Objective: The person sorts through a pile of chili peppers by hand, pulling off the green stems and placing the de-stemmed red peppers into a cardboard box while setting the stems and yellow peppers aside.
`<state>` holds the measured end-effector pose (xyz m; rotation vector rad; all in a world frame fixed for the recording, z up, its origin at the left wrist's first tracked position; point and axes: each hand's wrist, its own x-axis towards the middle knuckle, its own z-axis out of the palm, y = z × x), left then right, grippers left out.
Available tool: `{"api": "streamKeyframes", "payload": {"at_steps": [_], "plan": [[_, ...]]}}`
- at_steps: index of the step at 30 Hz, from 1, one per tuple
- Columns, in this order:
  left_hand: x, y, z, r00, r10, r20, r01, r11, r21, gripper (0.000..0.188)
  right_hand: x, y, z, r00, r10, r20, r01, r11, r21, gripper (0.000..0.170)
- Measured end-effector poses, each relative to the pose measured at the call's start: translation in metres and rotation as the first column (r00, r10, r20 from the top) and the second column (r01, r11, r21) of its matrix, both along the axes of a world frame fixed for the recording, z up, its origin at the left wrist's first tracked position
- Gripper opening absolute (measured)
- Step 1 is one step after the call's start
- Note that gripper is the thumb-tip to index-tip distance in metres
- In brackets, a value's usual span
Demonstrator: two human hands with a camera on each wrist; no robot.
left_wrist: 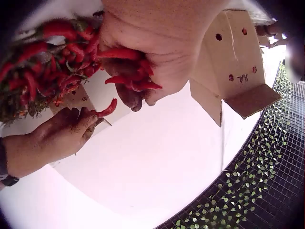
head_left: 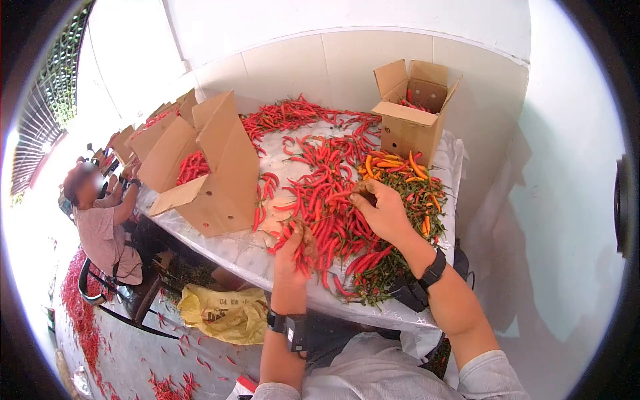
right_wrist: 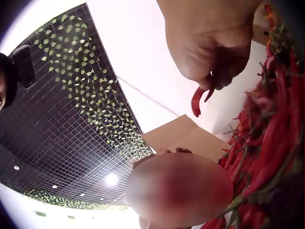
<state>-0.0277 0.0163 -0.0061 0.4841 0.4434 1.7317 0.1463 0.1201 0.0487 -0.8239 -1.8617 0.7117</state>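
Head view: left hand [head_left: 292, 250] grips several chilies [left_wrist: 138, 85]; right hand [head_left: 381, 210] pinches 1 chili [left_wrist: 107, 109]. Loose red pile [head_left: 325, 220] lies between the hands and beyond, plenty to go; green-orange heap [head_left: 421, 195] beside right hand, unboxed. Farther, box [head_left: 230, 190] left of left hand and carton [head_left: 408, 137] beyond right hand both hold chilies; work looks partway.

Wht wall [head_left: 367, 17], beige panels [head_left: 287, 67] below; grey flr [head_left: 127, 357]; dk chair [head_left: 141, 308]; grid ceiling [right_wrist: 52, 129] w/ lts [right_wrist: 111, 179].

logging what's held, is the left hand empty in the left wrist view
No, the left hand holds several red chilies in its curled fingers.
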Motion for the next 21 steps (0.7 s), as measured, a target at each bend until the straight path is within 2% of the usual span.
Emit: {"api": "streamKeyframes", "payload": {"at_steps": [2, 5, 7, 8, 9, 10, 13, 14, 17, 18, 19, 20, 21], "plan": [[0.0, 0.0, 0.0, 1.0, -0.013, 0.0, 0.013, 1.0, 0.0, 0.014, 0.0, 0.001, -0.002, 1.0, 0.001, -0.007, 0.0, 0.998, 0.055, 0.021], [-0.001, 0.001, -0.002, 0.999, -0.043, 0.021, 0.042, 0.998, 0.055, 0.013, 0.003, 0.005, 0.002, 0.989, -0.099, -0.114, 0.107, 0.992, 0.072, 0.018], [-0.003, 0.001, -0.003, 0.997, -0.07, 0.039, 0.065, 0.99, 0.126, 0.012, 0.011, 0.02, 0.0, 0.902, -0.194, -0.386, 0.22, 0.975, 0.024, 0.016], [-0.003, 0.0, -0.003, 0.998, -0.041, 0.047, 0.037, 0.995, 0.094, 0.012, 0.017, 0.028, 0.0, 0.828, -0.236, -0.509, 0.268, 0.963, -0.011, 0.016], [-0.002, -0.001, -0.001, 0.998, -0.011, 0.057, 0.008, 0.998, 0.064, 0.012, 0.026, 0.033, 0.005, 0.658, -0.257, -0.708, 0.226, 0.964, -0.14, 0.017], [-0.001, -0.001, -0.001, 0.997, 0.02, 0.07, -0.022, 0.999, 0.034, 0.012, 0.036, 0.037, 0.009, 0.443, -0.291, -0.848, 0.15, 0.956, -0.251, 0.019], [-0.003, 0.003, -0.005, 0.994, 0.045, 0.099, -0.045, 0.999, 0.004, 0.013, 0.057, 0.045, 0.012, 0.167, -0.326, -0.93, -0.058, 0.939, -0.339, 0.023], [-0.003, 0.004, -0.006, 0.995, 0.042, 0.096, -0.042, 0.999, 0.005, 0.013, 0.056, 0.056, 0.001, 0.242, -0.325, -0.914, -0.065, 0.935, -0.349, 0.026], [-0.005, 0.004, -0.006, 0.996, 0.014, 0.084, -0.016, 1.0, 0.021, 0.013, 0.037, 0.043, 0.002, 0.614, -0.164, -0.772, -0.12, 0.947, -0.296, 0.028], [-0.005, 0.003, -0.006, 0.996, -0.002, 0.091, -0.002, 0.999, 0.039, 0.013, 0.03, 0.045, -0.003, 0.816, -0.165, -0.554, 0.125, 0.986, -0.11, 0.031], [-0.004, 0.002, -0.005, 0.995, -0.016, 0.1, 0.01, 0.998, 0.062, 0.013, 0.026, 0.035, 0.0, 0.938, -0.224, -0.265, 0.235, 0.972, 0.009, 0.031], [-0.003, 0.002, -0.004, 0.997, 0.008, 0.075, -0.012, 0.999, 0.043, 0.015, 0.024, 0.019, 0.006, 0.952, -0.304, 0.044, 0.294, 0.942, 0.159, 0.032], [-0.002, 0.002, -0.003, 0.998, 0.033, 0.051, -0.034, 0.999, 0.025, 0.017, 0.024, 0.01, 0.008, 0.854, -0.399, 0.334, 0.296, 0.9, 0.319, 0.033]]}}
